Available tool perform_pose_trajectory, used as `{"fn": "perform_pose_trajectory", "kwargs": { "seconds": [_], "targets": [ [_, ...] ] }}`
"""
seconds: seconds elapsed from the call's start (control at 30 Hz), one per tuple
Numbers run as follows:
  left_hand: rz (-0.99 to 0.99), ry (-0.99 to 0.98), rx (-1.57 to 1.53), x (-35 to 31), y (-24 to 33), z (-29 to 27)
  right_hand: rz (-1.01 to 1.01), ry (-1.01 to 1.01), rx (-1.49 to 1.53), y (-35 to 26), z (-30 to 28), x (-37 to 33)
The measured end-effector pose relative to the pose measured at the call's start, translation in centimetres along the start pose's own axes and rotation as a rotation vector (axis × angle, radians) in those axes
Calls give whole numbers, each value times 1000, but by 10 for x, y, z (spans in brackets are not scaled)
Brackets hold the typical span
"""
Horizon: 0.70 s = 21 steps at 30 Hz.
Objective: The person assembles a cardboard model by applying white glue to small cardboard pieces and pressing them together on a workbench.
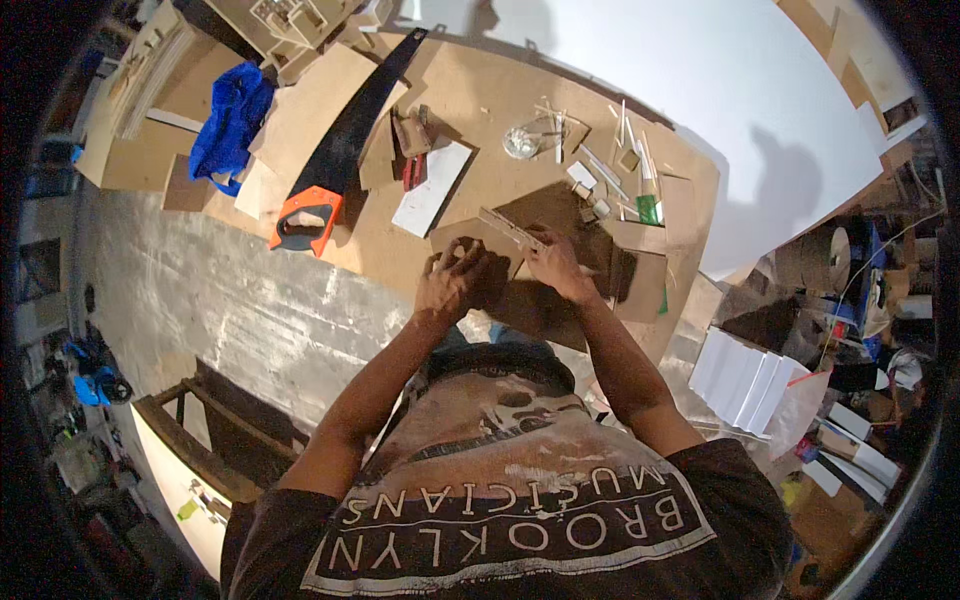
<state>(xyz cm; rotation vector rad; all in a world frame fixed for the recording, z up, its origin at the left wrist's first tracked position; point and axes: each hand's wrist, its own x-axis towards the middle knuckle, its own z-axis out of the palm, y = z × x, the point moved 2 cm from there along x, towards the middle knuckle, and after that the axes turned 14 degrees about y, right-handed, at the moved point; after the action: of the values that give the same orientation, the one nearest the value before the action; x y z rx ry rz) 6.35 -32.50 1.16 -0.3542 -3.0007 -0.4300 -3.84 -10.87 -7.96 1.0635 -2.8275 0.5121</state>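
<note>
At the near edge of the worktable my right hand (558, 268) is closed on a thin, light-brown strip (508, 228) that slants up and to the left; whether it is wood or cardboard I cannot tell. My left hand (452, 278) rests beside it with bent fingers apart, over a brown flat piece (455, 232). Its fingertips are partly in shadow, and I see nothing held in them. To the left lies a hand saw (345, 140) with an orange and black handle. Between saw and hands are a white rectangular piece (432, 188) and a red tool (413, 172).
A clear round container (520, 143), thin white sticks (602, 172) and a green-tipped item (648, 208) lie to the right. A blue cloth bag (232, 120) sits at the far left. A large white sheet (740, 90) spans the back. A wooden frame (215, 430) stands at lower left.
</note>
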Motion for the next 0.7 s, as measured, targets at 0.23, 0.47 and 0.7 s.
{"fn": "perform_pose_trajectory", "kwargs": {
  "seconds": [0.23, 0.47, 0.7],
  "targets": [
    [-13, -63, -8, 0, -2, -3, -69, 179, -74, 1, 3, 0],
    [29, -115, 46, -5, -6, -1, 308, -344, 150, -15, -39, 22],
    [-3, -6, 83, -28, -7, 9, 215, -204, 319, -24, -66, 20]
  ]
}}
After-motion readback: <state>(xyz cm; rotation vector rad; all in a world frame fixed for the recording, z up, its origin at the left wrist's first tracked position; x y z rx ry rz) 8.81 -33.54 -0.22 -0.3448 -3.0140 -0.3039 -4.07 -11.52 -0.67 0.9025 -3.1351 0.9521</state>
